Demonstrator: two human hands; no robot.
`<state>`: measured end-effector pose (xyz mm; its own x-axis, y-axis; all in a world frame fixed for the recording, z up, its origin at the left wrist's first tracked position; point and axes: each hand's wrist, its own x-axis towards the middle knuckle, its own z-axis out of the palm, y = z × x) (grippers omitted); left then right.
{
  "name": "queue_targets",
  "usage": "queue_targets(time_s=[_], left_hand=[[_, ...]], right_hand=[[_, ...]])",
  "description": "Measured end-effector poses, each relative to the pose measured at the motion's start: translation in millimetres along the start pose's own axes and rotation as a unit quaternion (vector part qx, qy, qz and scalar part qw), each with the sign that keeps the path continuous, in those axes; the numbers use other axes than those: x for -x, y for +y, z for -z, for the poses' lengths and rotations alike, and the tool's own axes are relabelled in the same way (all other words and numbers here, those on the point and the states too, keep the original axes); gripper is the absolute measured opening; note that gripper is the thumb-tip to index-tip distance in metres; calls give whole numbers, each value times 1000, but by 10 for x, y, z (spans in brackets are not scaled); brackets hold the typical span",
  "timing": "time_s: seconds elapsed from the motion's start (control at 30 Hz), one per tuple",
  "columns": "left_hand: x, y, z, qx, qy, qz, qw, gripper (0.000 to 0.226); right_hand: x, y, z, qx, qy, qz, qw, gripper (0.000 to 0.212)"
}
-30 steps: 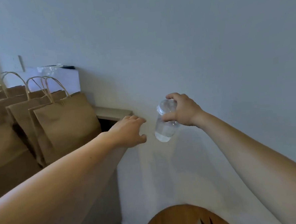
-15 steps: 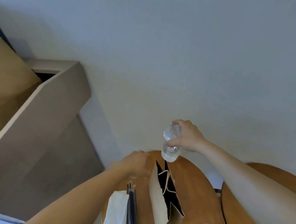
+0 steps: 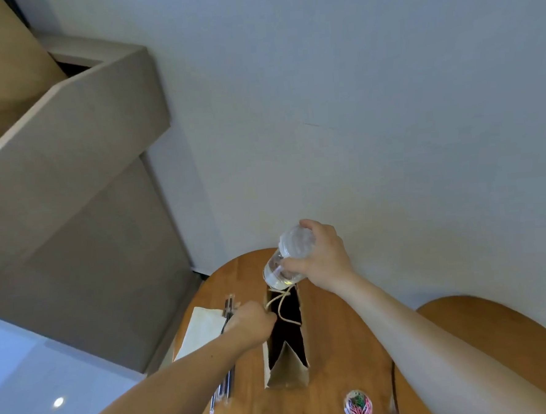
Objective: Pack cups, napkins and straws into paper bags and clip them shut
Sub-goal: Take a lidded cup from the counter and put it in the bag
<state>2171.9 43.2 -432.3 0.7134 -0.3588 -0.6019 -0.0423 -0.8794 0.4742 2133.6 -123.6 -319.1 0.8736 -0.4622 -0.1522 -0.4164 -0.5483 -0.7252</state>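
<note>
At far left a white paper napkin [image 3: 201, 332] is laid flat on the round wooden table [image 3: 343, 330], w/ a bundle of thin dark straws [image 3: 226, 387] lying just beside it & partly over its edge. Both are kept near the bag, prob. so they can be reached next. The left hand [image 3: 251, 325] is seen w/ fingers curled at the left rim of the upright brown paper bag [image 3: 287, 378]; the rim appears to be gripped so the mouth is kept spread. Just above the bag's far end a clear lidded plastic cup [image 3: 286, 263] is held tilted, base toward the opening, by the right hand [image 3: 324, 258], fingers & thumb wrapped round its upper part. The cup is not yet inside. Nearer, right of the bag & apart from it, a small clear tub of coloured clips [image 3: 358, 404] is stood, presumably for the closing step.
</note>
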Motion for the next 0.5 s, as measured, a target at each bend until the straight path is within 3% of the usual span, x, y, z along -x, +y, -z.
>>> queue_targets(time_s=[0.33, 0.5], left_hand=[[17, -49, 126, 98, 32, 71, 992, 23], [14, -15, 113, 60, -7, 16, 998, 28]], right_hand=[[265, 376, 208, 154, -72, 57, 984, 95], [357, 347, -61, 342, -203, 150, 905, 98]])
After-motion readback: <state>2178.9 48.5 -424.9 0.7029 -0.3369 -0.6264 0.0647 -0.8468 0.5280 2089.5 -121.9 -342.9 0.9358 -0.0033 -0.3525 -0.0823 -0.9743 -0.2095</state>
